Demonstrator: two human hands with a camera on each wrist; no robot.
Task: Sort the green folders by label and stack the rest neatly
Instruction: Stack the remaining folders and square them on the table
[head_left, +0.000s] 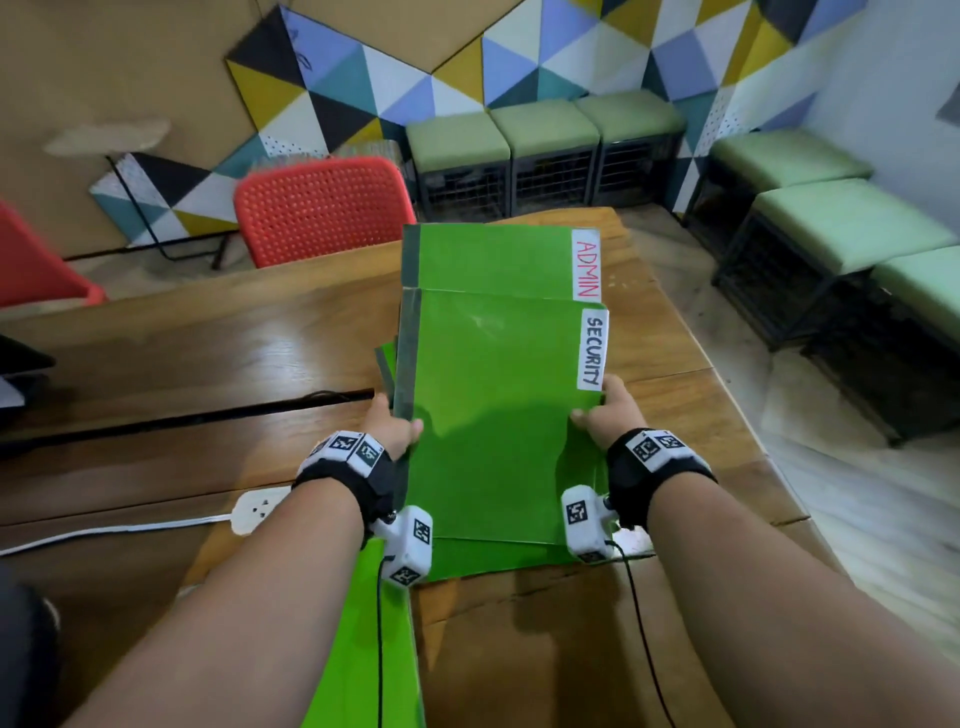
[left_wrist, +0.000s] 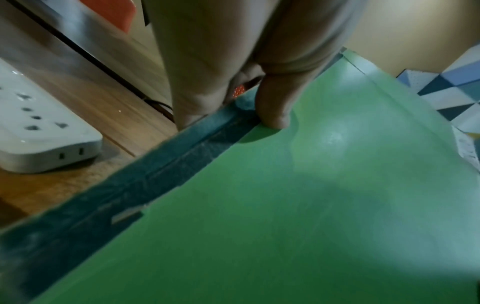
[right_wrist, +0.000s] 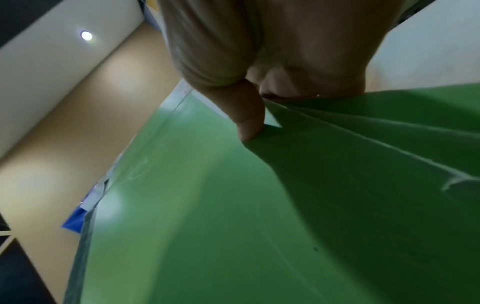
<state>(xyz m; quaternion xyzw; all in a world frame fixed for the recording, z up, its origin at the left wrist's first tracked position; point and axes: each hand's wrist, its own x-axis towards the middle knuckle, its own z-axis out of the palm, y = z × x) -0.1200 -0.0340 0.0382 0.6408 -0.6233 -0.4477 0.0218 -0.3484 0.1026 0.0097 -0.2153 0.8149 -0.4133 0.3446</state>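
While both hands grip it, the layout reads:
Table (head_left: 675, 332): carries the ADMIN folder (head_left: 493, 257), flat, farther out.
SECURITY folder (head_left: 488, 405): raised between the hands, long axis pointing away, overlapping the ADMIN folder's near edge.
Left hand (head_left: 392, 428): pinches the taped spine edge.
Right hand (head_left: 608, 415): pinches the label-side edge.

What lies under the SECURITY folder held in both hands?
Under the SECURITY folder more green folders show: edges at its left and near end, with the ADMIN folder beyond. Their labels and number are covered.

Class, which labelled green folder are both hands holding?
The SECURITY folder, gripped at both side edges; the ADMIN folder lies beyond it, untouched.
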